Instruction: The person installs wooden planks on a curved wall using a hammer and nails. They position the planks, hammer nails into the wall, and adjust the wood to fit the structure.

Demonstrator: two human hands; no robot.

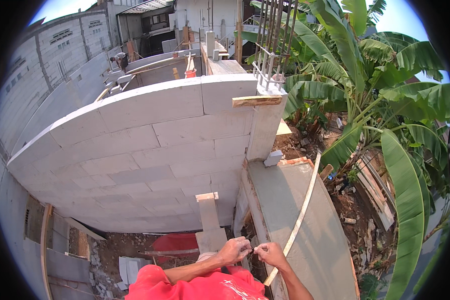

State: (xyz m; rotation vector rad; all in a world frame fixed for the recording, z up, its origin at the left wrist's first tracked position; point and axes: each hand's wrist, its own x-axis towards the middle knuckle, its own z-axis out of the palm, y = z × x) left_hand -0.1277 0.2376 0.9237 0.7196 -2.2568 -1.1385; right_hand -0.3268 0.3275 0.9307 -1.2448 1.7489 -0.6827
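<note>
My left hand point(235, 250) and my right hand point(271, 255) meet in front of my red shirt, fingers pinched. Between the fingertips is a small dark piece point(253, 250), too small to name; both hands seem to grip it. Just beyond my right hand, a long thin wooden strip point(303, 210) lies slanting across a grey, smooth concrete surface point(285, 190). Below and beyond my left hand stands a narrow board point(208, 214) with a wider piece at its foot.
A light block wall point(180, 132) runs across ahead, ending at a concrete column point(263, 132) with upright steel bars point(272, 37). Banana plants point(405, 195) crowd the right. Rubble and loose blocks point(130, 270) lie far below at left. Another person point(120, 60) bends over at far left.
</note>
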